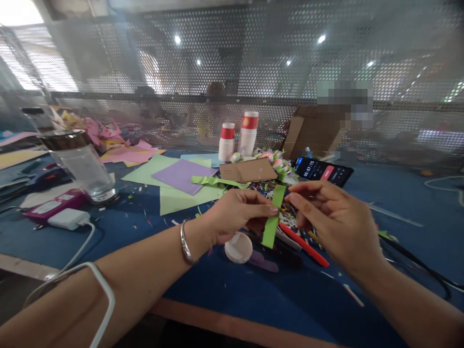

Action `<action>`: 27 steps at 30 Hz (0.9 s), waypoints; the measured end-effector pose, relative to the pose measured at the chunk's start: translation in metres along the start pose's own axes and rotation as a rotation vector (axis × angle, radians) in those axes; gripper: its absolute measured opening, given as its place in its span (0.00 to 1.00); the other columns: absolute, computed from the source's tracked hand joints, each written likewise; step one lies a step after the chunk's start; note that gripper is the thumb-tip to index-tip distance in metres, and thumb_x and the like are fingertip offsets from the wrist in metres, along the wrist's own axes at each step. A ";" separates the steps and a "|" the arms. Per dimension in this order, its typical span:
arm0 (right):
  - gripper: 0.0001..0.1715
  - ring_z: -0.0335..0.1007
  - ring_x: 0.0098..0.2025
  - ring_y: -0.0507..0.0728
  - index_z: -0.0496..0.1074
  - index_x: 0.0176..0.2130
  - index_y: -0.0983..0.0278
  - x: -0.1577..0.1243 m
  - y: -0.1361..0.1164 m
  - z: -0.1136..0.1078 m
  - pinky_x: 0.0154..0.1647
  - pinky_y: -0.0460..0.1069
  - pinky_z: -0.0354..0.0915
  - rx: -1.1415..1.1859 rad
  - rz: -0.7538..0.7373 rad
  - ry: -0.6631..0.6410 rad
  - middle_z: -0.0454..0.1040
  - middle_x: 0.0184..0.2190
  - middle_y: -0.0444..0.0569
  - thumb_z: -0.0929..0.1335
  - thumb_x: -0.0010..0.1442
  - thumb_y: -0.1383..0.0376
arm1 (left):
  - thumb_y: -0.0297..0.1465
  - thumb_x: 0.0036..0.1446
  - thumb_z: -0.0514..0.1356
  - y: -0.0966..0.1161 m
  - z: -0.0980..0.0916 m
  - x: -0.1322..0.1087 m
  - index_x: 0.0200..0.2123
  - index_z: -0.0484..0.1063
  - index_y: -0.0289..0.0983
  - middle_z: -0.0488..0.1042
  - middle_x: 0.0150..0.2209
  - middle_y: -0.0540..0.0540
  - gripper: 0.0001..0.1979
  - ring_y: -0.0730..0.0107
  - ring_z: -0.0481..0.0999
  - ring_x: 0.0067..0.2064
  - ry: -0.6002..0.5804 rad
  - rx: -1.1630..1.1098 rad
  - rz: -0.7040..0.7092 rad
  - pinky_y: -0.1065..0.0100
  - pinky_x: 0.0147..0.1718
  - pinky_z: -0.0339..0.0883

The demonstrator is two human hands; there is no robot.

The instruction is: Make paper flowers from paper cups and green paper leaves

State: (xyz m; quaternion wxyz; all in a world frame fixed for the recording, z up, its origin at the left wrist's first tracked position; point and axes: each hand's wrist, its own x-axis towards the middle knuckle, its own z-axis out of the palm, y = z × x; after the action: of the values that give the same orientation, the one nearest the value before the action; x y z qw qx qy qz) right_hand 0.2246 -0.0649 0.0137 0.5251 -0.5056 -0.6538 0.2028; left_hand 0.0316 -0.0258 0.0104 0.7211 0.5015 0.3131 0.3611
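My left hand [241, 210], a silver bangle on its wrist, pinches a bright green paper strip [272, 222] between thumb and fingers. The strip stands nearly upright, tilted a little, over the table. Just to its right, my right hand [335, 220] has thumb and forefinger pressed together; whatever they pinch, if anything, is too small to make out. Beneath the hands lie an orange-red stick-like tool [306, 245], a small round white cup [238, 247] and a purple flat piece [264, 261]. Behind the left hand runs a longer crinkled green strip [217, 181].
Purple [184, 174] and pale green paper sheets [141, 175] lie left of centre. Paper cup stacks [226, 142] stand behind a cardboard piece [250, 170] and paper scraps. A glass bottle [81, 164] and white charger [68, 219] are left; a phone [322, 171] is right.
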 end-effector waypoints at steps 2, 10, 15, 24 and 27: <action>0.08 0.71 0.23 0.52 0.76 0.42 0.57 -0.003 0.000 -0.001 0.25 0.48 0.67 -0.125 -0.136 0.039 0.77 0.27 0.44 0.73 0.66 0.57 | 0.28 0.51 0.74 0.004 -0.001 0.001 0.27 0.76 0.33 0.76 0.25 0.51 0.09 0.79 0.73 0.24 0.083 -0.052 0.007 0.72 0.28 0.68; 0.12 0.78 0.44 0.59 0.77 0.47 0.58 -0.004 0.002 0.005 0.44 0.53 0.74 -0.331 -0.666 -0.157 0.79 0.42 0.51 0.68 0.67 0.71 | 0.22 0.58 0.68 0.007 0.001 0.002 0.24 0.73 0.32 0.72 0.20 0.53 0.11 0.81 0.73 0.21 0.161 -0.147 0.012 0.76 0.26 0.69; 0.09 0.77 0.43 0.56 0.77 0.44 0.60 -0.004 0.004 0.005 0.45 0.51 0.73 -0.281 -0.673 -0.146 0.78 0.40 0.49 0.69 0.67 0.73 | 0.22 0.60 0.66 0.009 0.005 -0.001 0.25 0.74 0.31 0.76 0.22 0.49 0.10 0.77 0.76 0.23 0.160 -0.076 0.002 0.73 0.28 0.71; 0.06 0.73 0.27 0.52 0.76 0.37 0.62 -0.002 0.003 0.006 0.25 0.47 0.69 -0.010 -0.183 -0.145 0.76 0.36 0.47 0.72 0.64 0.62 | 0.22 0.59 0.66 0.007 0.003 -0.003 0.27 0.74 0.33 0.79 0.24 0.48 0.08 0.75 0.79 0.25 0.081 0.045 -0.057 0.72 0.29 0.71; 0.09 0.69 0.21 0.51 0.75 0.36 0.62 -0.003 -0.002 0.006 0.21 0.46 0.65 0.068 -0.031 -0.217 0.73 0.23 0.43 0.72 0.63 0.59 | 0.23 0.59 0.65 0.006 0.003 -0.003 0.27 0.74 0.33 0.79 0.23 0.48 0.08 0.75 0.78 0.24 0.079 0.064 -0.071 0.72 0.27 0.69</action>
State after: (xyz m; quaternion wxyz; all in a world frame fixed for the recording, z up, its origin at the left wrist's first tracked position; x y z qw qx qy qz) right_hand 0.2179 -0.0662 0.0117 0.4712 -0.4524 -0.7074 0.2702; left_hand 0.0312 -0.0289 0.0177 0.7042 0.4981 0.3705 0.3445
